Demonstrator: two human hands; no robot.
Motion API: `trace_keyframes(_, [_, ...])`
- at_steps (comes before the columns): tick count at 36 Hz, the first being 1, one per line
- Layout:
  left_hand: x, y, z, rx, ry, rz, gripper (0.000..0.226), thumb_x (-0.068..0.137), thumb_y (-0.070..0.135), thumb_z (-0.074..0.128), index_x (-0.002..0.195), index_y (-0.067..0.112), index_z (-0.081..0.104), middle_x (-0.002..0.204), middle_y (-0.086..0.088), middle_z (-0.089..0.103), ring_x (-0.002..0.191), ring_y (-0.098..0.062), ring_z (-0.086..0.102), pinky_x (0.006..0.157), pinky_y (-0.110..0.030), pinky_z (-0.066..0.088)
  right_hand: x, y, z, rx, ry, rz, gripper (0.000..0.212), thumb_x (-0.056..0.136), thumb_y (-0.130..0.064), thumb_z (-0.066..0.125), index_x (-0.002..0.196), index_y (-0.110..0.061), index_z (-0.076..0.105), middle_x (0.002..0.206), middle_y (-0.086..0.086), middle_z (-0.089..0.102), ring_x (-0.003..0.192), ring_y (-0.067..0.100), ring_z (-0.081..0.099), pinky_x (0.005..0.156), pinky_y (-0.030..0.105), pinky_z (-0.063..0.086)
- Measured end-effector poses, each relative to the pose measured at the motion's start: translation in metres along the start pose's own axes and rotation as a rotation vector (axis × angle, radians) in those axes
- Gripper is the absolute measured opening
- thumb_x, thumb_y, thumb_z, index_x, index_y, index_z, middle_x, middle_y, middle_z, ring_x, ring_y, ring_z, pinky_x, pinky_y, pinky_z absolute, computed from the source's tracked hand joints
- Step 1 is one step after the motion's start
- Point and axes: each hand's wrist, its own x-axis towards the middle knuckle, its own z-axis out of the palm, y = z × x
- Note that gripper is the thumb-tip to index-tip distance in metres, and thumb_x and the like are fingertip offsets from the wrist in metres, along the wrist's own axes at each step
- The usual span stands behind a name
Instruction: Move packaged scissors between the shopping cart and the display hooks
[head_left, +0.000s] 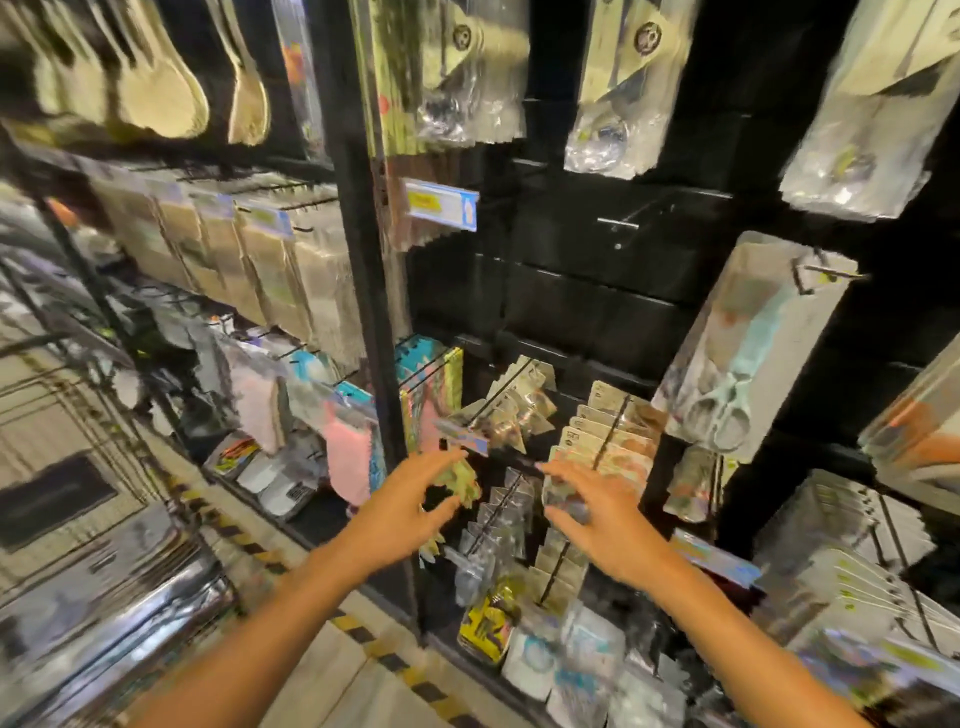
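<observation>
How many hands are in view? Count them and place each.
2. The left hand sits left of centre by the lower hooks; the right hand beside it, at clear packets.

Black display rack (597, 301) is carrying rows of clear packets on metal hooks (826, 273), with packaged scissors (727, 364) hanging at right, everything pretty blurry.

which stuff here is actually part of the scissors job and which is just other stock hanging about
Part of the job:
- packaged scissors on a display hook
- left hand and right hand, reaching toward the small packets on the hooks
- shopping cart

Just other stock:
- wooden spoons
- pink cloths
- yellow-and-black packet
</observation>
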Motion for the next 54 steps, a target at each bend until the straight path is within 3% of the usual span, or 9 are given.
trace_keyframes(3, [-0.035,-0.028,-0.01,-0.014,0.03,-0.047,0.054,0.099,0.027,0.062,0.146,0.04,0.038,0.14,0.028,0.038,0.126,0.015,0.031,0.101,-0.001,0.026,0.014,-0.015,0.033,-0.009,-0.081,-0.021,0.048,0.099,-0.035,0.061,0.141,-0.047,0.042,0.147,-0.02,0.042,0.138,0.006,0.041,0.115,0.034,0.037])
trace_keyframes(10, [-0.127,-0.108,-0.031,-0.089,0.128,-0.236,0.047,0.095,0.038,0.062,0.14,0.038,0.048,0.142,0.019,0.048,0.129,0.007,0.041,0.113,-0.023,0.036,0.052,-0.051,0.121,0.019,-0.255,-0.067,0.05,0.096,-0.036,0.066,0.142,-0.042,0.048,0.151,-0.02,0.04,0.141,-0.001,0.033,0.121,0.032,0.03])
trace_keyframes(18, [-0.247,-0.19,-0.055,-0.156,0.183,-0.479,0.046,0.095,0.052,0.059,0.138,0.053,0.044,0.137,0.027,0.05,0.123,0.012,0.047,0.103,-0.02,0.043,0.094,-0.108,0.225,0.014,-0.471,-0.126,0.044,0.089,-0.063,0.06,0.13,-0.058,0.046,0.139,-0.024,0.048,0.12,-0.001,0.052,0.102,0.02,0.043])
trace_keyframes(22, [-0.302,-0.211,-0.059,-0.23,0.269,-0.609,0.041,0.096,0.043,0.062,0.136,0.045,0.051,0.134,0.023,0.056,0.124,0.005,0.051,0.104,-0.016,0.043,0.107,-0.137,0.28,-0.019,-0.591,-0.162,0.047,0.093,-0.034,0.07,0.137,-0.034,0.054,0.137,-0.018,0.052,0.124,-0.003,0.049,0.102,0.009,0.037])
trace_keyframes(32, [-0.402,-0.251,-0.046,-0.229,0.348,-0.992,0.047,0.096,0.03,0.066,0.126,0.058,0.044,0.125,0.045,0.044,0.114,0.026,0.043,0.1,0.0,0.029,0.157,-0.172,0.384,-0.036,-0.892,-0.234,0.044,0.092,-0.04,0.069,0.13,-0.05,0.049,0.137,-0.017,0.053,0.127,-0.001,0.05,0.104,0.019,0.04])
trace_keyframes(38, [-0.405,-0.271,-0.046,-0.234,0.366,-1.157,0.04,0.098,0.033,0.062,0.137,0.038,0.053,0.128,0.028,0.052,0.113,0.02,0.047,0.098,-0.008,0.036,0.21,-0.169,0.427,-0.023,-0.974,-0.29,0.045,0.091,-0.041,0.068,0.135,-0.037,0.056,0.117,-0.028,0.053,0.113,0.0,0.055,0.106,0.028,0.045])
trace_keyframes(43, [-0.373,-0.293,-0.064,-0.223,0.341,-1.236,0.039,0.099,0.03,0.062,0.137,0.032,0.056,0.131,0.017,0.056,0.112,0.005,0.054,0.103,-0.025,0.046,0.267,-0.18,0.452,-0.001,-1.017,-0.334,0.047,0.093,-0.037,0.068,0.137,-0.042,0.052,0.132,-0.023,0.053,0.122,-0.002,0.052,0.1,0.008,0.036])
trace_keyframes(48, [-0.326,-0.314,-0.098,-0.21,0.318,-1.29,0.038,0.1,0.026,0.06,0.137,0.027,0.057,0.132,0.012,0.055,0.117,-0.006,0.055,0.097,-0.014,0.041,0.321,-0.192,0.468,0.006,-1.088,-0.344,0.046,0.095,-0.022,0.068,0.139,-0.028,0.055,0.128,-0.021,0.054,0.12,-0.001,0.053,0.089,-0.006,0.03])
trace_keyframes(54, [-0.285,-0.337,-0.118,-0.222,0.391,-1.268,0.038,0.098,0.019,0.062,0.133,0.032,0.057,0.121,0.017,0.057,0.101,0.009,0.053,0.086,0.004,0.035,0.364,-0.199,0.486,0.016,-1.083,-0.355,0.043,0.096,-0.026,0.066,0.138,-0.026,0.057,0.136,-0.006,0.06,0.123,0.007,0.056,0.104,0.018,0.04])
